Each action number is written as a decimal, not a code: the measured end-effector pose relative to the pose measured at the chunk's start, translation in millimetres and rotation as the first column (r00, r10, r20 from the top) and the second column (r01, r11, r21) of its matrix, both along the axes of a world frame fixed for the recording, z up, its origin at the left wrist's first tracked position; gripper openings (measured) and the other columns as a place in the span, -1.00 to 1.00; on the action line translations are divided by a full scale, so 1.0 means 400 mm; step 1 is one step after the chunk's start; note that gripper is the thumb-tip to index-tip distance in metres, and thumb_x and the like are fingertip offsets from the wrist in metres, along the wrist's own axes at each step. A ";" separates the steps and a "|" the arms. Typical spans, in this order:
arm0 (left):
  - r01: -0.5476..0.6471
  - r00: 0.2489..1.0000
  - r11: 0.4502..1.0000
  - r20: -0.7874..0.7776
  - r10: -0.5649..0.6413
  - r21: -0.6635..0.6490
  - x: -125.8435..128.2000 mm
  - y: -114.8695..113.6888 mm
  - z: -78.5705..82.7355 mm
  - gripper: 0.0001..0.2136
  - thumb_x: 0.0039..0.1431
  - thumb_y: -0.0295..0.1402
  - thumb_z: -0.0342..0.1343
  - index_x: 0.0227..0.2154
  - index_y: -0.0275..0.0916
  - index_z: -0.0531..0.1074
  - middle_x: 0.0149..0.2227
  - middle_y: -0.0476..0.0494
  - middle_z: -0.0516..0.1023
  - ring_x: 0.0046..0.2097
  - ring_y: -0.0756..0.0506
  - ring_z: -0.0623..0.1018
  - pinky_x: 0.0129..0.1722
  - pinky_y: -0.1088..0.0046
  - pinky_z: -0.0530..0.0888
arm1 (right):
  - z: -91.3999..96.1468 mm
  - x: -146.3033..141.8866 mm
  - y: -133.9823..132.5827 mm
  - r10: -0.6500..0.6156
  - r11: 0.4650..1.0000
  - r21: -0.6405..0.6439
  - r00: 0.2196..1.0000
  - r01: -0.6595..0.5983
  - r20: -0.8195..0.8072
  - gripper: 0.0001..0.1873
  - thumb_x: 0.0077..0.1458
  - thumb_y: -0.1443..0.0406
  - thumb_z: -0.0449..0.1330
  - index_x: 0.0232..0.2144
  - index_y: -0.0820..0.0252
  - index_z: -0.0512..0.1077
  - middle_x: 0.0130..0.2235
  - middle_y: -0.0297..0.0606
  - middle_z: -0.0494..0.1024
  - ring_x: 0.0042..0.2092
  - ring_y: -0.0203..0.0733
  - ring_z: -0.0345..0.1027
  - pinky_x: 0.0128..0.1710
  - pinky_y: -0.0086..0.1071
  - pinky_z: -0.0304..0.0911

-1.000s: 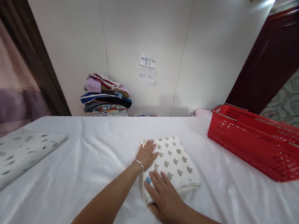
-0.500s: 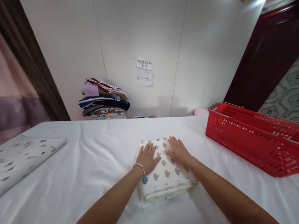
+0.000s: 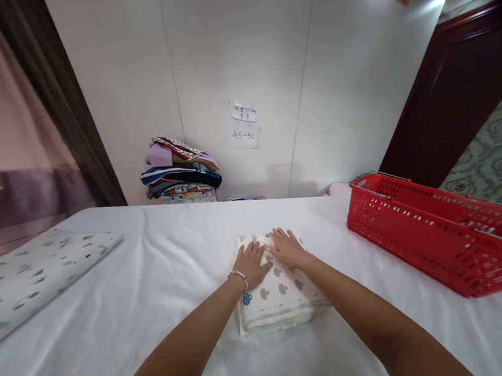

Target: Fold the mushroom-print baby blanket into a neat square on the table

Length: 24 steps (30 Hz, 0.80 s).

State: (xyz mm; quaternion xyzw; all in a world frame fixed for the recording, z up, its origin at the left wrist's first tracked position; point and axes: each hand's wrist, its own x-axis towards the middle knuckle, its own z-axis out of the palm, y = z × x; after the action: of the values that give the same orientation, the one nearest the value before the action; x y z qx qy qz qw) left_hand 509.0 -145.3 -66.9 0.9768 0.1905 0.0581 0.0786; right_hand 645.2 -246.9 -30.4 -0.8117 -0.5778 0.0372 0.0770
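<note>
A folded white cloth with a grey mushroom print lies on the white sheet in the middle of the bed. My left hand, with a bracelet at the wrist, lies flat on the cloth's far left part, fingers stretched out. My right hand lies flat beside it on the far end of the cloth, fingers spread. The two hands nearly touch. Neither hand grips anything.
A red plastic basket stands on the bed at the right. A folded patterned sheet lies at the left edge. A stack of folded clothes sits against the white wall, under two paper notes.
My right hand went from the cloth's near edge to its far end, then slid left toward my left hand. My left hand stayed pressed on the cloth.
</note>
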 end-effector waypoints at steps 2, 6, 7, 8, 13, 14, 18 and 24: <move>0.000 1.000 1.000 0.010 0.000 0.006 -0.001 0.001 -0.003 -0.41 0.15 -0.01 -0.28 0.16 -0.23 0.09 0.25 -0.17 0.00 0.27 -0.17 -0.05 0.21 0.11 -0.16 | -0.016 -0.009 0.017 0.041 0.999 -0.011 0.999 -0.041 -0.032 -0.39 0.19 0.07 -0.18 0.18 0.30 0.03 0.25 -0.10 -0.05 0.26 -0.09 -0.30 0.18 -0.14 -0.35; 0.003 0.999 1.000 0.037 -0.003 0.016 0.000 0.006 -0.014 -0.44 0.16 -0.04 -0.26 0.16 -0.22 0.08 0.24 -0.17 0.03 0.26 -0.17 -0.04 0.21 0.11 -0.15 | -0.060 -0.009 0.019 0.043 0.999 -0.017 0.997 -0.044 -0.065 -0.38 0.20 0.07 -0.20 0.20 0.31 -0.04 0.26 -0.12 -0.11 0.27 -0.11 -0.35 0.19 -0.16 -0.35; 0.002 0.999 1.000 0.038 -0.003 0.016 0.001 0.006 -0.016 -0.44 0.16 -0.04 -0.26 0.16 -0.22 0.08 0.24 -0.17 0.03 0.26 -0.17 -0.04 0.21 0.11 -0.15 | -0.066 -0.008 0.017 0.044 0.999 -0.016 0.997 -0.045 -0.066 -0.38 0.20 0.07 -0.20 0.20 0.30 -0.04 0.26 -0.12 -0.12 0.27 -0.12 -0.36 0.19 -0.16 -0.36; 0.001 0.999 1.000 0.037 -0.002 0.016 0.002 0.006 -0.017 -0.44 0.16 -0.04 -0.26 0.16 -0.21 0.08 0.24 -0.17 0.03 0.26 -0.17 -0.04 0.21 0.12 -0.15 | -0.069 -0.008 0.015 0.045 0.999 -0.015 0.997 -0.046 -0.067 -0.38 0.20 0.06 -0.20 0.20 0.30 -0.04 0.27 -0.13 -0.12 0.27 -0.12 -0.37 0.19 -0.16 -0.36; 0.001 1.000 1.000 0.030 -0.001 -0.007 -0.001 0.002 -0.005 -0.45 0.16 -0.05 -0.23 0.16 -0.20 0.09 0.24 -0.15 0.03 0.26 -0.16 -0.04 0.21 0.12 -0.16 | -0.050 -0.007 0.020 0.034 0.999 0.020 0.984 -0.031 -0.177 -0.40 0.16 0.07 -0.10 0.17 0.27 0.05 0.26 -0.13 -0.07 0.27 -0.11 -0.32 0.20 -0.16 -0.36; 0.000 0.999 1.000 0.038 0.001 -0.017 -0.004 0.001 0.000 -0.46 0.16 -0.06 -0.22 0.15 -0.20 0.09 0.24 -0.15 0.02 0.27 -0.16 -0.05 0.21 0.12 -0.15 | -0.043 -0.002 0.019 0.024 0.999 0.032 0.978 -0.017 -0.205 -0.42 0.14 0.08 -0.06 0.14 0.23 0.11 0.25 -0.15 -0.02 0.26 -0.11 -0.28 0.19 -0.17 -0.32; -0.173 0.974 0.979 0.130 0.187 -0.108 -0.033 0.001 0.021 -0.49 0.16 -0.12 -0.16 0.13 -0.24 0.10 0.26 -0.18 -0.05 0.27 -0.17 -0.06 0.19 0.15 -0.01 | -0.021 0.053 -0.026 -0.125 0.983 0.102 0.962 0.153 -0.245 -0.51 0.12 0.17 -0.03 0.09 0.20 0.19 0.20 -0.15 0.10 0.24 -0.09 -0.17 0.18 -0.19 -0.23; -0.476 0.844 0.754 0.007 0.537 -0.452 -0.065 0.008 0.021 -0.46 0.06 -0.06 -0.03 0.01 -0.33 0.17 0.00 -0.36 0.39 0.01 -0.19 0.42 -0.12 0.36 0.36 | -0.069 0.128 -0.154 -0.360 0.889 0.117 0.832 0.444 -0.423 -0.38 0.14 0.17 -0.09 0.20 0.32 -0.02 0.06 0.00 0.32 0.00 -0.06 0.29 -0.05 -0.20 0.19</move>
State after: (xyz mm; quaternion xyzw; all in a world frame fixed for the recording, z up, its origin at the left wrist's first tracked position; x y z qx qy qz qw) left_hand 483.1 -142.0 -58.5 0.8393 0.4504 0.1000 0.2875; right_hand 696.4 -308.5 -57.9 -0.8786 -0.3668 0.1193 0.2816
